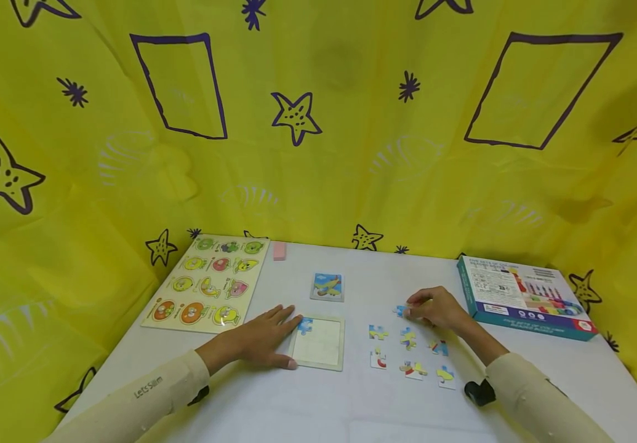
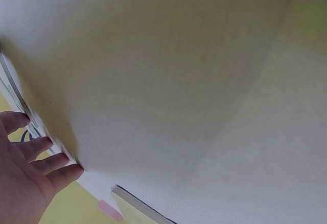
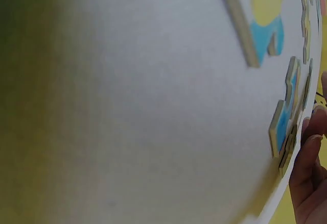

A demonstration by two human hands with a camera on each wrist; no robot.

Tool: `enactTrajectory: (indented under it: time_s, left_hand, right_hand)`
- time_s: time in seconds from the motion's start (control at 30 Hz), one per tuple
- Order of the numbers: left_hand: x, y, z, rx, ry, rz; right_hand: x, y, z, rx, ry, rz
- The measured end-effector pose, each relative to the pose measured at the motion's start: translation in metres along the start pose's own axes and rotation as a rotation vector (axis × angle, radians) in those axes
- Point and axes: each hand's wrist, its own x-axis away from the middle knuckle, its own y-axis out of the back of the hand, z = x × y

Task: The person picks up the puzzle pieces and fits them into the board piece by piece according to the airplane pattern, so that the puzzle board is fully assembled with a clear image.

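My left hand point(image 1: 263, 337) lies with straight, spread fingers at the left edge of a square puzzle tray point(image 1: 318, 367). One blue jigsaw piece point(image 1: 305, 325) sits in the tray's upper left corner. In the left wrist view, the fingertips point(image 2: 76, 171) line up along the tray's side. On the right, my right hand point(image 1: 434, 307) pinches a blue puzzle piece point(image 1: 399, 311) between thumb and fingers, at the back of the loose pieces. Several loose pieces lie nearer me, among them a yellow and blue one point(image 1: 445, 375) and a red and white one point(image 1: 378, 359).
Behind the tray lies a small airplane picture point(image 1: 327, 285). A fruit board point(image 1: 207, 283) occupies the left side, with a pink block point(image 1: 279, 250) by its far corner. A boxed set point(image 1: 523, 295) stands at the right. A yellow curtain point(image 1: 340, 184) hangs along the table's back.
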Motion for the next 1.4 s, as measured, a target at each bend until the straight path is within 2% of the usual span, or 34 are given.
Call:
enactTrajectory:
  time_s: [0.3, 0.67, 1.1, 1.4]
  left_hand:
    - [0.000, 0.001, -0.001, 0.012, -0.003, 0.000]
    - [0.000, -0.001, 0.000, 0.008, 0.000, -0.005]
    - [0.001, 0.001, -0.001, 0.002, 0.000, -0.004]
    - [0.001, 0.000, -0.001, -0.004, 0.002, -0.002]
  right_hand:
    - [-0.004, -0.001, 0.001, 0.082, -0.028, -0.002]
    - [-0.001, -0.001, 0.005, 0.150, 0.020, -0.012]
    - [0.004, -0.006, 0.005, 0.039, 0.026, 0.045]
    - [0.011, -0.007, 0.009, 0.018, 0.100, 0.081]
